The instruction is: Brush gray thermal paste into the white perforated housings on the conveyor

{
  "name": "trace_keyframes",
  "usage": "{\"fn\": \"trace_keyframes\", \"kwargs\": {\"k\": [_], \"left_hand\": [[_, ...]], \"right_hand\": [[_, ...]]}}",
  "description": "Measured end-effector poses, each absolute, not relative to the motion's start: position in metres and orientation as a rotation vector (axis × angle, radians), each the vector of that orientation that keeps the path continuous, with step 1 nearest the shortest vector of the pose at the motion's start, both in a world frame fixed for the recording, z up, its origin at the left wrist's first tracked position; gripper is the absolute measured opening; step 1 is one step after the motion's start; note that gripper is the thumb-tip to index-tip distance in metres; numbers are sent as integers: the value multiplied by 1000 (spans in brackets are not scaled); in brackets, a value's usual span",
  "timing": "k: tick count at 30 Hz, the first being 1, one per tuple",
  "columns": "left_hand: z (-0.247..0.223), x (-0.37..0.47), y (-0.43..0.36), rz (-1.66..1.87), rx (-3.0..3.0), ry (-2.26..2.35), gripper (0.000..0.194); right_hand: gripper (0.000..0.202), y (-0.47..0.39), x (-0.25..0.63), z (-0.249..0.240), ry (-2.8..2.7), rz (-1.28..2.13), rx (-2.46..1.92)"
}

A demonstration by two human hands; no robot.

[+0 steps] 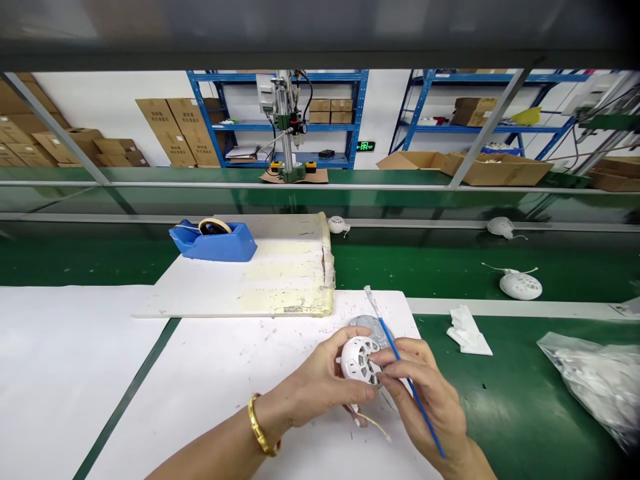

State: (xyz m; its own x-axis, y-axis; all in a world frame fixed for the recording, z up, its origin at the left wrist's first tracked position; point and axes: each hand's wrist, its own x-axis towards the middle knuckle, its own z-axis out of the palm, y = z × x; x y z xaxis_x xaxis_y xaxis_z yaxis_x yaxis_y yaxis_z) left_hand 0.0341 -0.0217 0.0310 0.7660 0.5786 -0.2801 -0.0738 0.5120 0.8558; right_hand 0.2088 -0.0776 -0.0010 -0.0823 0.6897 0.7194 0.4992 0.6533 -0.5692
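Note:
My left hand [330,373] is wrapped round a white, rounded plastic housing [357,360] with slotted openings. A thin pale cable [375,427] with a small end piece hangs below it. The fingertips of my right hand [425,393] are pinched together at the housing's right side; whether they grip a small part there is hidden. Across that same hand lies a slim blue stick [393,347] with a pale, brush-like tip, held between the fingers and pointing up and away. Behind the housing, a grey round piece [367,324] sits on the white sheet [225,373], partly covered.
A blue tape dispenser [220,243] stands on a worn white board [285,267]. Similar white housings [521,285] lie on the green belt [400,267] beyond. To the right are a crumpled white tissue [469,331] and a clear plastic bag [600,373]. A metal shelf edge [320,60] spans overhead.

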Motion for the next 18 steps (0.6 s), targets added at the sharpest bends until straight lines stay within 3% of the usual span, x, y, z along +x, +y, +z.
{"fn": "trace_keyframes", "kwargs": {"k": [13,18], "left_hand": [[31,42,-30,552,1064,745,66],[30,44,-33,619,1058,776,65]], "right_hand": [[38,-68,204,7,-1666,104,-949],[24,-64,196,4,-1549,121,-1035]]}}
